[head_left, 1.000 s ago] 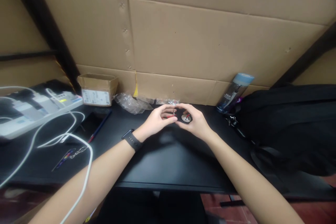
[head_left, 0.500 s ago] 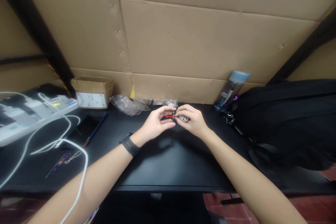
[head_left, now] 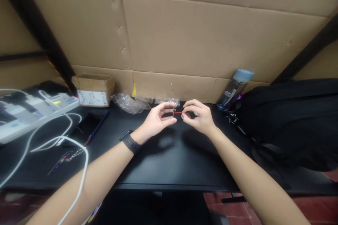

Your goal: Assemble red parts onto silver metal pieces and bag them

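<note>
The left hand (head_left: 157, 121) and right hand (head_left: 201, 119) – fingers pinched shut – each grip one end of a thin red cord (head_left: 180, 113) above the surface (head_left: 169, 161).

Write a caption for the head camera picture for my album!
Left hand and right hand hold a thin red strand over a black desk.

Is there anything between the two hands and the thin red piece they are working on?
Nothing visible stands in the way. The left hand and the right hand each pinch one end of the thin red piece over the black desk. The plastic bags lie behind, apart from it.
</note>
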Demonstrator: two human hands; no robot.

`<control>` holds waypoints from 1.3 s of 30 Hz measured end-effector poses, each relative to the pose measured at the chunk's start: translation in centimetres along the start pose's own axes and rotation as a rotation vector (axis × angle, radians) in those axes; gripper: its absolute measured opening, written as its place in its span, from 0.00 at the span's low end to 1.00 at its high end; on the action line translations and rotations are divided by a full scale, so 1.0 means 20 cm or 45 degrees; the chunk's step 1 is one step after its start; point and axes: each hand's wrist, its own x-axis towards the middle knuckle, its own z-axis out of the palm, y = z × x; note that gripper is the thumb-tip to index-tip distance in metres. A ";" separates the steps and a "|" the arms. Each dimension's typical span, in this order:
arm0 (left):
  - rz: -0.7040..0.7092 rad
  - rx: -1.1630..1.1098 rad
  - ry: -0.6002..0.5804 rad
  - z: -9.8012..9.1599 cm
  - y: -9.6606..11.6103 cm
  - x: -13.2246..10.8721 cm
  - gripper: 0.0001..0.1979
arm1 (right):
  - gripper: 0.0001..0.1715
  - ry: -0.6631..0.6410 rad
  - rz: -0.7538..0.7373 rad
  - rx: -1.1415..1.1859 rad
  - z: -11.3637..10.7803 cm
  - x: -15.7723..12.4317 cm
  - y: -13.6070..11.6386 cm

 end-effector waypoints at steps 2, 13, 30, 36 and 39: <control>-0.023 0.003 -0.001 0.00 0.00 0.00 0.25 | 0.03 -0.013 0.038 0.028 -0.01 0.01 0.01; 0.094 0.771 -0.135 -0.05 -0.06 -0.01 0.20 | 0.05 -0.291 0.172 0.102 -0.01 -0.01 0.08; 0.209 1.332 -0.532 -0.05 -0.11 -0.05 0.22 | 0.07 -0.479 0.216 -0.117 0.07 -0.07 0.18; 0.212 1.347 -0.536 -0.06 -0.11 -0.05 0.20 | 0.06 -0.475 0.206 -0.119 0.08 -0.08 0.19; 0.225 1.393 -0.446 -0.09 -0.09 -0.03 0.16 | 0.05 -0.482 0.194 -0.133 0.09 -0.08 0.19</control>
